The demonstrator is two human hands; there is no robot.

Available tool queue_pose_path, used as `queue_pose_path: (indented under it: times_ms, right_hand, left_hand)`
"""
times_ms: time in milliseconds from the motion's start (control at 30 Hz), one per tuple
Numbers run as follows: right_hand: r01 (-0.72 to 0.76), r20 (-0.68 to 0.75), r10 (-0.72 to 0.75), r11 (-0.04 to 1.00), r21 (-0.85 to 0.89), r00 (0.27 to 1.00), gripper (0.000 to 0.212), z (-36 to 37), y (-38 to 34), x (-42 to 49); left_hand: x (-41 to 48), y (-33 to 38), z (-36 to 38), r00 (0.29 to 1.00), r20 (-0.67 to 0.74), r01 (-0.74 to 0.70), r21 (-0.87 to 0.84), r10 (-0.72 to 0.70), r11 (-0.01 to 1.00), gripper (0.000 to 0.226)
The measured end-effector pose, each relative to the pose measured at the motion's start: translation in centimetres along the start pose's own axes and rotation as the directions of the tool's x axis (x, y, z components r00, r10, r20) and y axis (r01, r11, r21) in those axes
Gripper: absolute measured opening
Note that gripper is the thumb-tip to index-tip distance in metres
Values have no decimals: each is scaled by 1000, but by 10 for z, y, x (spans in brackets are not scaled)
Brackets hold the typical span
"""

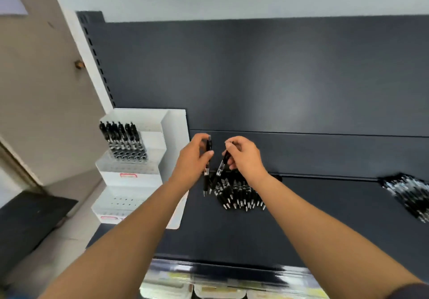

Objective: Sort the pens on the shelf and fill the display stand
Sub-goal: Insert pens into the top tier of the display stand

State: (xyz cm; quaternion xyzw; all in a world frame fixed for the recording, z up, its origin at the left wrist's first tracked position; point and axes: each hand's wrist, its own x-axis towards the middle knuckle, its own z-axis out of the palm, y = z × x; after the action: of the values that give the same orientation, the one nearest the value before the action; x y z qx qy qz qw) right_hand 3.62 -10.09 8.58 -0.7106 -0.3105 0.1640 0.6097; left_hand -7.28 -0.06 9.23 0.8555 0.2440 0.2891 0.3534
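A matte dark shelf [325,217] fills mid-frame. At centre left, a white stepped, perforated display stand [130,178] bears red labels, probably printed but too blurred to read. A pen heap [239,194] lies at centre. Above it, the left hand [192,157] grips an upright pen [206,175] and the right hand [246,154] pinches a slanted pen [220,168].

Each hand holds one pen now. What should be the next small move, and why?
Probably the left hand should carry its pen left to the display stand and set it, tip down, in a free hole. That pen is upright, tip down; the stand is on that side; only an upper tier holds pens, and lower tiers show empty holes.
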Motion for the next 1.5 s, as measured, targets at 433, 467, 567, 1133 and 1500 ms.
queue_pose_path:
  times_ms: [433,467,567,1133,1500]
  right_hand:
    - [226,29,-226,974,0,974,18,103,-67,27]
    - [241,27,-241,970,-9,970,18,109,-70,30]
    - [292,13,-292,953,-77,956,17,129,-78,43]
    - [257,-54,-275,940,-223,960,12,184,-80,73]
    - [370,186,-378,503,-781,907,23,197,-72,75]
  left_hand:
    - [18,-42,-127,962,-251,-50,220,106,974,32]
    - [23,-47,-133,960,-251,-56,246,120,968,32]
    - [40,-63,-151,938,-277,-96,375,210,922,33]
    - [90,-118,-163,925,-138,-242,505,355,829,36]
    - [84,-134,-158,957,-106,-182,509,271,842,18]
